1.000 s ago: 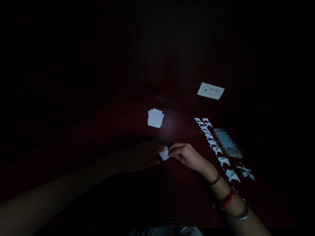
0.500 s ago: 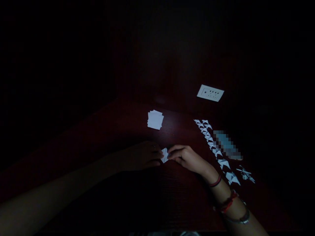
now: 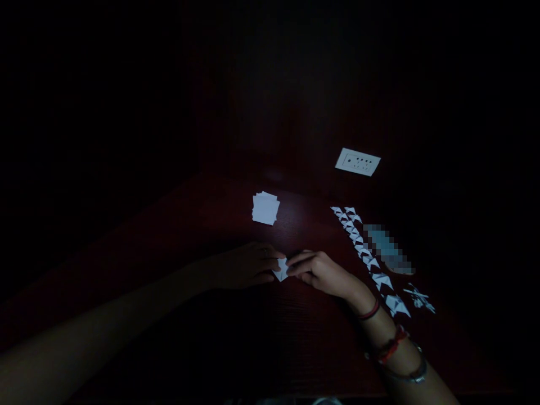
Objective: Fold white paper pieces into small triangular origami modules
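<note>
A small folded piece of white paper (image 3: pixel 282 271) lies on the dark red table between my two hands. My left hand (image 3: pixel 248 265), in deep shadow, has its fingertips closed on the paper's left side. From the other side, my right hand (image 3: pixel 318 272) pinches the right edge with thumb and fingers. A line of folded white paper pieces (image 3: pixel 359 247) runs along the table to the right of my right hand. Beyond my hands sits a stack of square white paper sheets (image 3: pixel 265 209).
A blurred-out bluish oblong thing (image 3: pixel 388 248) lies right of the folded row. Nearer me is a small heap of thin white pieces (image 3: pixel 419 298). A white wall socket (image 3: pixel 358 162) is at the back right. Most of the surroundings are dark.
The paper's upper corner, pointed before, now looks flatter, with my left fingertips over it. Both hands stay in nearly the same place.
</note>
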The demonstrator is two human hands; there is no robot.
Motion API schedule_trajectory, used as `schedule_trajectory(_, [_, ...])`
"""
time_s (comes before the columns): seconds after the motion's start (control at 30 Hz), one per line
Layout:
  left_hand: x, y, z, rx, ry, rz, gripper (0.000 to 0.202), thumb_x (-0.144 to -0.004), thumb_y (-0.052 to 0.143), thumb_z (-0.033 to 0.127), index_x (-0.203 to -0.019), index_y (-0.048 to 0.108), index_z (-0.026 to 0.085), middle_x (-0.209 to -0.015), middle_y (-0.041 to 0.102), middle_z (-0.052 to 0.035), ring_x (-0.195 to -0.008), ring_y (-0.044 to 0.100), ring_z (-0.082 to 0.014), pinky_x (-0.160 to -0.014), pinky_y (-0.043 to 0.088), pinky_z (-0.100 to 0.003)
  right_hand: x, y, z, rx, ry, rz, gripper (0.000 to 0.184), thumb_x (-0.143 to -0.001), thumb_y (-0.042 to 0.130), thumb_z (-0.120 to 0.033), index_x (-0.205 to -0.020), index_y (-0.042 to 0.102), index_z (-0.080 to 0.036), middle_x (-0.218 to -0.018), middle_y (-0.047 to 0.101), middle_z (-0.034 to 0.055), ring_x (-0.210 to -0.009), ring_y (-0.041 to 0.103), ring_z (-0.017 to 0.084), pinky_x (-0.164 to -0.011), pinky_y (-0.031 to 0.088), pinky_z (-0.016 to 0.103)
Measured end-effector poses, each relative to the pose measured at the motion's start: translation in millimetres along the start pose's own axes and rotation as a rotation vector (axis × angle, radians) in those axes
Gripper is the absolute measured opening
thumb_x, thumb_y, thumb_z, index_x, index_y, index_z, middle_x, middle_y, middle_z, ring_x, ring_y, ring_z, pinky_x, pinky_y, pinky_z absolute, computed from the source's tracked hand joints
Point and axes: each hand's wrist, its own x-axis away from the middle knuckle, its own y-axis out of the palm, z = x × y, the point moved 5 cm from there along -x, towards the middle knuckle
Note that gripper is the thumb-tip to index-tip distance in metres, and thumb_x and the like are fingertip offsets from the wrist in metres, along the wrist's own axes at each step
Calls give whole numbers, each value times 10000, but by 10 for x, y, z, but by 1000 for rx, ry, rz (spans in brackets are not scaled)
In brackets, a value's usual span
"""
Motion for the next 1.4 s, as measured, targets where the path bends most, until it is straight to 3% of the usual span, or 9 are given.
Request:
schedule_trajectory(0.37, [-1,-44,36,-21,15,41,242,-863,454,300,-1081,505,209,-1214,463,-49,-1128,391,-211,-936,312,-350,16,6,40,-26,3,-19,346,-768,443,-8,-973,639,-207,-1047,600,39,-964,534,122,-859,417,266])
schedule_trajectory(0.53, [5,-46,41,35,-44,64,241,-863,457,273,-1095,497,218,-1186,489,-34,-1110,414,-189,-920,335,-323,10,4,57,-39,1,-12,417,-740,415,38,-979,637,-222,-1062,591,23,-970,527,114,-860,417,261])
schedule_trajectory(0.77, [27,23,16,-10,-55,36,265,-870,436,259,-1127,485,213,-1266,421,-39,-1206,302,-219,-970,297,-356,20,-5,71,-56,7,-5,476,-709,390,60,-999,631,-231,-1085,574,17,-987,520,108,-882,410,254])
schedule_trajectory(0.9, [23,61,6,8,-56,15,265,-876,414,261,-1124,484,199,-1288,404,-41,-1238,254,-236,-979,288,-375,20,-18,70,-61,32,-3,478,-697,388,56,-983,639,-233,-1121,552,15,-1020,506,115,-909,394,262])
schedule_trajectory(1.1, [21,92,-23,61,-114,38,345,-855,450,274,-1191,405,210,-1262,434,-34,-1201,312,-233,-957,308,-376,-4,-44,49,-83,45,10,474,-679,360,71,-974,633,-178,-1068,585,31,-1002,521,110,-899,397,242])
schedule_trajectory(1.4, [0,15,9,77,-137,17,335,-845,457,258,-1170,415,187,-1250,445,-44,-1200,308,-231,-954,304,-362,-10,-53,22,-63,77,14,422,-683,383,47,-953,620,-174,-1008,604,32,-936,551,122,-857,419,253])
